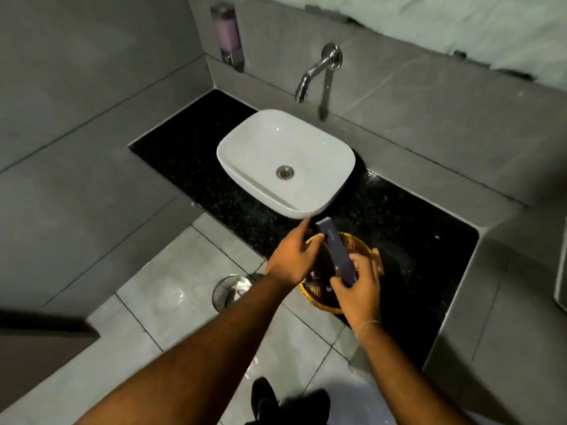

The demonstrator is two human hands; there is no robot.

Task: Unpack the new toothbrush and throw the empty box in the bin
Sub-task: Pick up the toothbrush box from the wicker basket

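Slim dark toothbrush box (336, 251) tilted over woven basket (362, 242) on black counter (408, 228), right hand (357, 288) grip clamped on its lower end, left hand (293, 256) fingers loosely apart beside its top, white basin (245, 148) at 12 o'clock, wire bin (228, 291) on floor at 9 o'clock, tap (316, 70) above.

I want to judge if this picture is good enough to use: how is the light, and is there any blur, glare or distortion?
Head view: the light is dim and grey; the wide lens bends the counter edges and wall lines; small glare spots sit on the white basin and tap; the dark box between the left hand and right hand is soft, its print unreadable.
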